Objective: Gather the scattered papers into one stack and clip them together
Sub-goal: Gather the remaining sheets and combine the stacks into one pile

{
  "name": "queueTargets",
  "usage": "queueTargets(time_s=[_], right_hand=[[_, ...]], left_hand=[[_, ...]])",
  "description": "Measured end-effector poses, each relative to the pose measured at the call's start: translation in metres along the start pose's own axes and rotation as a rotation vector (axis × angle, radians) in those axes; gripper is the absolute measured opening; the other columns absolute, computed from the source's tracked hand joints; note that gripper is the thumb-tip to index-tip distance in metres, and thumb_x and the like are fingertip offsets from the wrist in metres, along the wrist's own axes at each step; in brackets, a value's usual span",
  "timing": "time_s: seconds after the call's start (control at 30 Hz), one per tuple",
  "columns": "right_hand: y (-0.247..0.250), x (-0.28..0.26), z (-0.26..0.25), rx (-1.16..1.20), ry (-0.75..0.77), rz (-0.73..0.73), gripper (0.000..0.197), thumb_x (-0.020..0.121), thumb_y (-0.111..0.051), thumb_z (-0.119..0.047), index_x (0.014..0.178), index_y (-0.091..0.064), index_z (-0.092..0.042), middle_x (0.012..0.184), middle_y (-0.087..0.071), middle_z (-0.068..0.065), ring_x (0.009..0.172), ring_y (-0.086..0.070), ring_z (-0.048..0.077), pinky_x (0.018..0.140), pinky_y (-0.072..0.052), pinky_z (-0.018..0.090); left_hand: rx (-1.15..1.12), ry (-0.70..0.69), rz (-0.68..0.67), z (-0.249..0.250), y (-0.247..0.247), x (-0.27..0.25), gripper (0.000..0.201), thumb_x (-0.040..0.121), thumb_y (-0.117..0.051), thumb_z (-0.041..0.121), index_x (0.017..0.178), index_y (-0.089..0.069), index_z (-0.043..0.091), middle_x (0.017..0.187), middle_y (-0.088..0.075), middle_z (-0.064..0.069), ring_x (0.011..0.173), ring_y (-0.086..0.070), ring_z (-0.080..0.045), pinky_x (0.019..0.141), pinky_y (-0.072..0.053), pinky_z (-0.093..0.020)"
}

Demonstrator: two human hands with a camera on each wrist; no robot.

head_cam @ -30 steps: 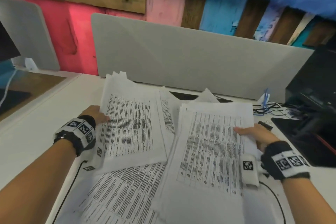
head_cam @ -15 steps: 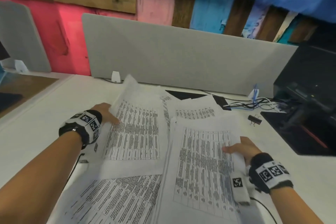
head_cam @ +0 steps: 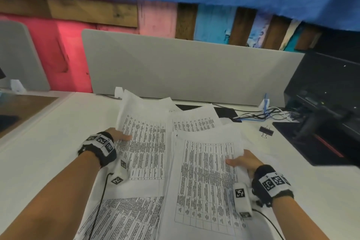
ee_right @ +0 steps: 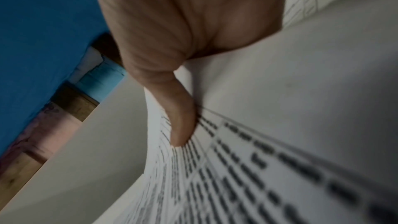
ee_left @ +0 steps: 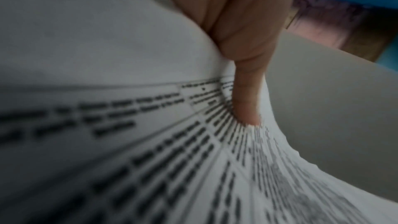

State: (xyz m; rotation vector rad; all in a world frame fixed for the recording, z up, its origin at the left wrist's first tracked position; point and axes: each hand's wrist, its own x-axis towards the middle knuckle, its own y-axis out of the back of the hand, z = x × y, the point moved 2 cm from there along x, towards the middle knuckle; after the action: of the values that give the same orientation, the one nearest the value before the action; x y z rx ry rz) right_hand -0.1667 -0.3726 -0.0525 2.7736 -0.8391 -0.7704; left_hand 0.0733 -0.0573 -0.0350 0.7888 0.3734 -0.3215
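Papers (head_cam: 148,142) are thin, floppy, slippery; best squared by their outer edges. Left hand (head_cam: 118,135) and right hand (head_cam: 243,160) each pinch a sheaf, apparently thumb-on-top.

White papers (head_cam: 206,177) printed with black text in ruled tables, on a white tabletop (head_cam: 48,142). Right of the papers, a black binder clip (head_cam: 266,131). Behind them, a plain grey divider panel (head_cam: 185,72); beyond it, wall planks (head_cam: 155,19) in red, pink, brown and light blue.
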Motion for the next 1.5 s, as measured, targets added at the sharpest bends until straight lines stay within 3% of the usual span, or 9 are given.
queueTargets(time_s=[0.23,0.53,0.7,0.87,1.0,1.1,1.27,1.37,1.5], right_hand=[[0.006,0.004,-0.002,0.043,0.007,0.188,0.050,0.077,-0.063,0.011,0.124,-0.046,0.007,0.130,-0.053,0.023,0.122,-0.049,0.039,0.104,-0.037,0.046],[0.014,0.000,-0.006,0.082,-0.007,0.195,0.061,0.083,-0.059,0.005,0.136,-0.028,0.010,0.142,-0.038,0.025,0.130,-0.037,0.039,0.106,-0.031,0.042],[0.017,0.003,-0.002,0.170,-0.009,0.210,0.062,0.087,-0.056,0.000,0.138,-0.024,0.011,0.145,-0.034,0.025,0.133,-0.034,0.039,0.107,-0.029,0.042],[0.014,0.008,0.012,0.270,0.004,0.173,0.089,0.071,-0.078,-0.025,0.138,-0.030,0.009,0.134,-0.045,0.022,0.127,-0.040,0.036,0.109,-0.028,0.043],[0.009,0.000,0.016,0.371,-0.027,0.113,0.050,0.091,-0.053,-0.013,0.133,-0.037,0.009,0.143,-0.039,0.013,0.133,-0.033,0.034,0.109,-0.026,0.039],[0.001,-0.007,0.018,0.475,0.006,-0.018,0.079,0.056,-0.086,-0.019,0.123,-0.053,0.005,0.124,-0.059,0.020,0.114,-0.056,0.036,0.097,-0.044,0.041],[0.006,0.028,0.034,0.377,-0.026,0.132,0.129,0.022,-0.084,-0.062,0.132,-0.047,-0.006,0.131,-0.055,0.017,0.117,-0.053,0.035,0.099,-0.042,0.054],[0.005,0.032,0.033,0.307,-0.061,0.158,0.122,0.050,-0.079,-0.060,0.144,-0.023,-0.005,0.148,-0.034,0.017,0.133,-0.035,0.036,0.106,-0.033,0.052],[0.004,0.014,0.015,0.262,-0.087,0.208,0.084,0.082,-0.064,-0.034,0.145,-0.018,-0.003,0.150,-0.028,0.018,0.136,-0.029,0.037,0.108,-0.029,0.051]], left_hand=[[-0.337,-0.230,0.390,0.040,0.023,-0.013,0.042,0.087,-0.061,0.015,0.121,-0.054,-0.008,0.122,-0.060,-0.025,0.112,-0.058,-0.037,0.094,-0.045,-0.038],[-1.000,-0.439,0.722,0.077,0.094,-0.051,0.058,0.084,-0.065,0.016,0.133,-0.040,-0.002,0.135,-0.050,-0.011,0.125,-0.048,-0.022,0.101,-0.038,-0.023],[-1.105,-0.422,0.537,0.093,0.078,-0.075,0.060,0.086,-0.063,0.016,0.136,-0.034,0.000,0.137,-0.046,-0.011,0.127,-0.045,-0.023,0.099,-0.039,-0.029],[-0.826,-0.352,0.314,0.084,0.014,-0.055,0.050,0.086,-0.059,0.004,0.131,-0.041,-0.007,0.133,-0.051,-0.021,0.123,-0.049,-0.032,0.090,-0.038,-0.027],[-0.571,-0.194,0.045,0.058,-0.046,-0.035,0.049,0.085,-0.055,-0.005,0.132,-0.042,-0.007,0.133,-0.052,-0.024,0.120,-0.052,-0.037,0.103,-0.042,-0.044],[-0.471,-0.119,-0.088,0.047,-0.071,-0.033,0.070,0.082,-0.062,-0.002,0.141,-0.024,-0.001,0.140,-0.041,-0.020,0.127,-0.044,-0.038,0.104,-0.041,-0.048],[-0.165,-0.179,-0.228,0.041,-0.077,-0.030,0.058,0.088,-0.060,0.017,0.137,-0.036,-0.003,0.139,-0.044,-0.025,0.124,-0.047,-0.037,0.105,-0.040,-0.045],[0.042,-0.186,-0.376,0.033,-0.064,-0.026,0.059,0.082,-0.066,0.029,0.125,-0.048,-0.006,0.124,-0.055,-0.030,0.111,-0.057,-0.041,0.099,-0.044,-0.054],[0.304,-0.197,-0.386,0.027,-0.046,-0.021,0.053,0.080,-0.069,0.029,0.124,-0.052,0.005,0.125,-0.059,-0.015,0.114,-0.057,-0.032,0.098,-0.047,-0.038]])
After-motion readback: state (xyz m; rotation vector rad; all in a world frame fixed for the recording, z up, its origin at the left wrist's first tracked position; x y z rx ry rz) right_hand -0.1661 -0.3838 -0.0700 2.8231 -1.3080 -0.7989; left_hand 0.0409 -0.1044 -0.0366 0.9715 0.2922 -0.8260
